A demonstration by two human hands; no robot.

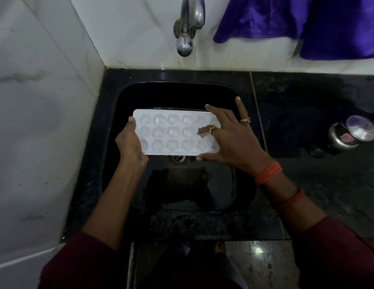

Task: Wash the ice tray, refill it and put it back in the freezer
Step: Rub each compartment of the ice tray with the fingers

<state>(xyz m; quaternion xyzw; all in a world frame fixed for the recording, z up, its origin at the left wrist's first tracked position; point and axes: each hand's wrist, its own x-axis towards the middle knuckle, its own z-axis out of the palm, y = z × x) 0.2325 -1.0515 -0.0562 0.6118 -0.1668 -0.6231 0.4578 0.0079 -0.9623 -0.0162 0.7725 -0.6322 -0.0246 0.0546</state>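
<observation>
A white ice tray (171, 132) with rows of shaped pockets is held level over the black sink (123, 97), above the drain. My left hand (130, 142) grips its left short end, thumb on the rim. My right hand (228, 138) lies across its right end, fingers spread over the pockets and thumb under the near edge. The tray's right end is hidden by that hand. The metal tap (189, 24) is on the wall straight behind the sink; no water stream is visible.
White marble wall rises on the left and behind. Black wet counter (307, 105) runs to the right, with a steel lidded container (349, 134) on it. Purple cloth (307, 24) hangs at the top right. The drain (178, 159) sits just below the tray.
</observation>
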